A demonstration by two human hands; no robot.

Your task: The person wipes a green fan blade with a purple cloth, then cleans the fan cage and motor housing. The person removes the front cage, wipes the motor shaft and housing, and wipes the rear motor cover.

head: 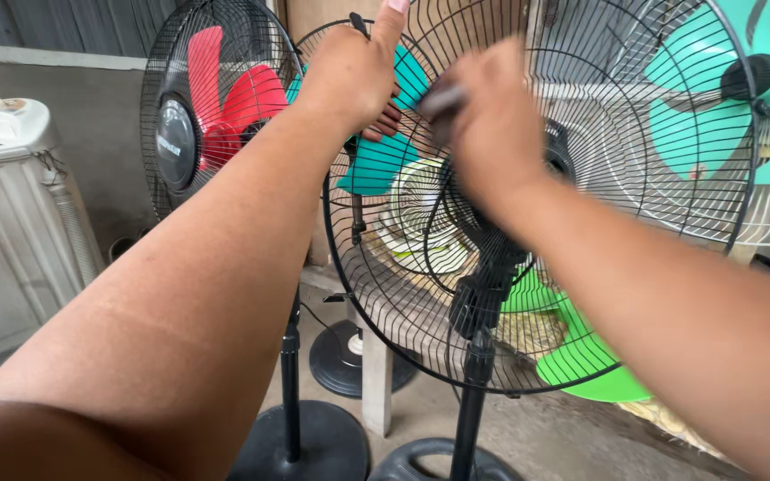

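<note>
A black pedestal fan with only its rear wire guard (pixel 581 223) on a black motor housing (pixel 483 294) stands right in front of me. My left hand (pixel 354 71) grips the guard's upper left rim, thumb up. My right hand (pixel 492 125) is blurred, closed around a thin dark tool handle (pixel 443 98) near the middle of the guard. What the tool's tip touches is hidden by my hand.
A black fan with red blades (pixel 225 98) stands at left, a teal-bladed fan (pixel 380 151) behind my hands, another teal fan (pixel 724 107) at upper right. A green blade (pixel 590 365) lies low right. A white washing machine (pixel 11 205) sits far left. Round bases (pixel 305 441) stand on the floor.
</note>
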